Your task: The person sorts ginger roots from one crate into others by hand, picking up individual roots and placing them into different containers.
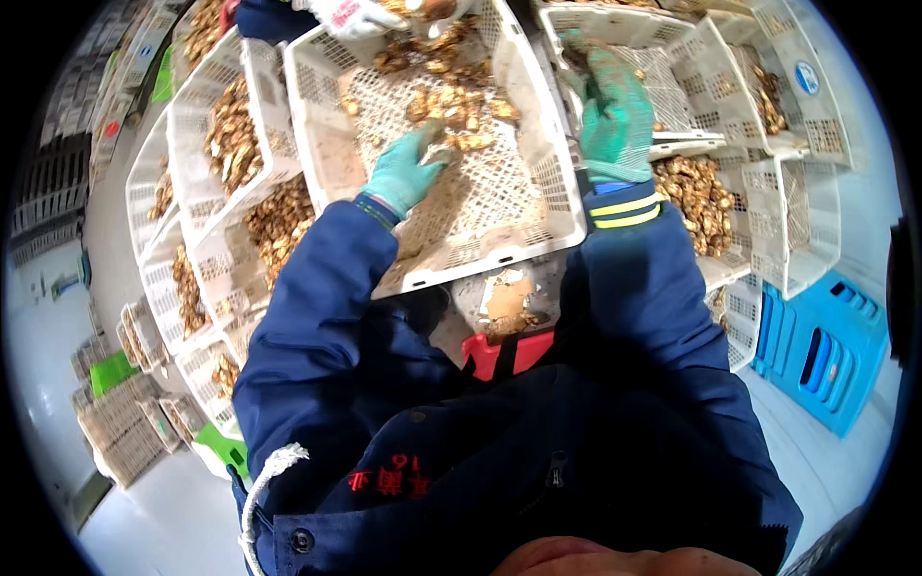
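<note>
My left hand (408, 170), in a teal glove, reaches into a large white perforated plastic crate (432, 277). Its fingers are bent near small golden-brown mushrooms (450, 104) scattered on the crate's mesh floor; whether it grips anything is not plain. My right hand (619, 108), in a soiled green glove, is over the near left part of another white crate (702, 135) on the right. Its fingertips are blurred and partly hidden, so a hold cannot be made out. A few small brown pieces lie in that right crate.
A co-worker's white-gloved hand (360, 16) is at the far end of the large crate. Mushroom-filled crates (234, 144) stand at the left, and more mushrooms (695, 205) at the right. A red plastic object (490, 353) is below me; a blue plastic stool (821, 353) stands right.
</note>
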Action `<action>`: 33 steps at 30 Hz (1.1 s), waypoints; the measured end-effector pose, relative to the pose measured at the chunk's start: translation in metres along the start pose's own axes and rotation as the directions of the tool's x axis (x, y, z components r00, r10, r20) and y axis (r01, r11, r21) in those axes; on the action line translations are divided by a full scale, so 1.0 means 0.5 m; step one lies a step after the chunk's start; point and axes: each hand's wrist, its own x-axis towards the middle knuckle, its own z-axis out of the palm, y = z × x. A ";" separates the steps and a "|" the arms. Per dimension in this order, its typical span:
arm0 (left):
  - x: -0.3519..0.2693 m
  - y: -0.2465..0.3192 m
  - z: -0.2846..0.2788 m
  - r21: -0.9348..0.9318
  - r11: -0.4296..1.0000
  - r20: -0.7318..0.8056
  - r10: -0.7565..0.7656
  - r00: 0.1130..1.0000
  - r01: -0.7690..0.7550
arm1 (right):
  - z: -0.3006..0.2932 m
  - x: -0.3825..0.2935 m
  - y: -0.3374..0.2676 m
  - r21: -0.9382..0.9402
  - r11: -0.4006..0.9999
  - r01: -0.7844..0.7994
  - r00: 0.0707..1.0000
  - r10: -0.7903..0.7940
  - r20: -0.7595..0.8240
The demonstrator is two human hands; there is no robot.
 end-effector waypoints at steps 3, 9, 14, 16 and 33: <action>0.123 0.052 0.099 0.433 0.896 -0.040 0.127 0.991 -0.097 | -0.033 0.007 -0.004 -0.644 0.645 0.412 0.911 -0.290 0.292; 0.243 0.071 0.215 0.798 0.589 0.102 0.071 0.992 -0.124 | -0.025 -0.003 -0.020 -0.070 0.995 -0.077 0.985 0.086 0.151; 0.223 0.067 0.180 0.633 0.756 -0.003 0.214 0.977 -0.164 | -0.039 0.000 -0.010 0.175 0.959 -0.223 0.963 0.189 0.190; 0.183 0.088 0.119 0.342 0.940 -0.128 0.064 0.990 -0.017 | -0.029 0.001 -0.023 0.175 0.944 -0.279 0.955 0.253 0.156; 0.104 0.029 0.153 0.656 0.753 0.018 -0.073 0.997 0.043 | 0.001 -0.014 -0.010 0.091 0.946 -0.312 0.943 0.297 0.149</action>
